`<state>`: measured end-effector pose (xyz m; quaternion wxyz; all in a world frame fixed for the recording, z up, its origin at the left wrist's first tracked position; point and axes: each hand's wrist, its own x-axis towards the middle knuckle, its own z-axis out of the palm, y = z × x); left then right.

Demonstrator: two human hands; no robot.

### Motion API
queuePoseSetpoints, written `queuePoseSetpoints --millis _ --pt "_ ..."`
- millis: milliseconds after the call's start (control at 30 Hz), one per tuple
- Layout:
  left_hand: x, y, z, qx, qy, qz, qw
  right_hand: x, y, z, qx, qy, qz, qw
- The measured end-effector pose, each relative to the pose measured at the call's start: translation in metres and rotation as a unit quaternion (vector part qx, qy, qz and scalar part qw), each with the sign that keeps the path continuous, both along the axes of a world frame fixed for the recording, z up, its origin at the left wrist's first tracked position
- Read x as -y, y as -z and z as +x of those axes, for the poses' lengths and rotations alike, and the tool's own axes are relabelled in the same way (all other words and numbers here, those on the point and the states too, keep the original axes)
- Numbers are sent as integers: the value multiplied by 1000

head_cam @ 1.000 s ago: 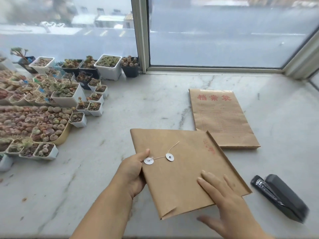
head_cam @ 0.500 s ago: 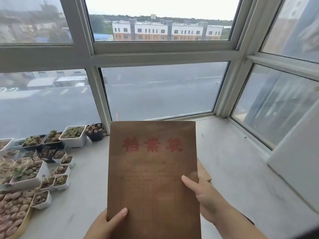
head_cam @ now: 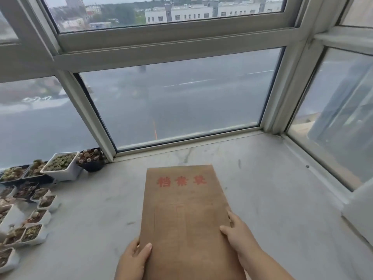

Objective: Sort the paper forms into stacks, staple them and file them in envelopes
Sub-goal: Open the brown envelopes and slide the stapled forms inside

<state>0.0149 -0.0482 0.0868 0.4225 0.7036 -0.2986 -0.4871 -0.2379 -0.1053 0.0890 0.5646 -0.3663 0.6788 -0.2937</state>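
- Head view: left hand (head_cam: 134, 259) and right hand (head_cam: 239, 235) grip the brown envelope (head_cam: 181, 215) by its edges, thumbs over its printed face.
- Since half a second ago it has dropped from upright toward the marble sill (head_cam: 272, 199); filing looks nearly finished.

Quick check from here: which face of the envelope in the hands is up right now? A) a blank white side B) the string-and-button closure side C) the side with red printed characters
C: the brown envelope shows red characters near its far end, no closure buttons visible.
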Motion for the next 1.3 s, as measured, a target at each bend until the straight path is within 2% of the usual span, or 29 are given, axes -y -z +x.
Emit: queuePoseSetpoints --millis 133,167,267,333,367,433,500,600,767,833,900,967,1033,1133,1200,1300 --pt "77 34 -41 10 -41 18 999 93 14 -33 -81 -59 -53 994" --pt "89 44 -47 36 -33 29 998 112 22 -38 -104 -78 -56 990" --pt "112 90 -50 87 -17 84 993 141 64 -46 -188 -152 -10 970" --pt "112 116 -50 152 -14 133 979 142 84 -51 -250 -203 18 946" --pt "111 115 -56 188 -13 157 969 141 91 -54 -256 -205 20 945" --pt "108 109 -69 196 -52 188 961 137 100 -58 -218 -185 23 958" --pt "107 103 -76 158 -79 208 962 132 105 -55 -188 -165 26 968" --pt "98 123 -66 122 -77 229 963 115 111 -48 -214 -195 22 957" --pt "84 125 -69 142 -30 260 955 91 114 -46 -207 -154 21 966" --pt "83 153 -61 147 -5 276 950 88 108 -51 -207 -121 34 970" --pt "83 151 -60 124 -3 277 953 88 98 -56 -174 -84 56 980" --pt "82 119 -71 50 -36 260 964 83 86 -63 -112 -45 62 991" --pt "72 102 -76 -10 -21 254 967 73 79 -73 -65 -25 66 995" --pt "57 88 -86 -46 23 230 972 49 67 -93 -5 11 84 996" --pt "51 77 -102 -75 48 215 973 32 58 -113 -24 25 76 996" --pt "45 62 -146 -103 72 193 973 10 36 -156 -100 36 44 993"
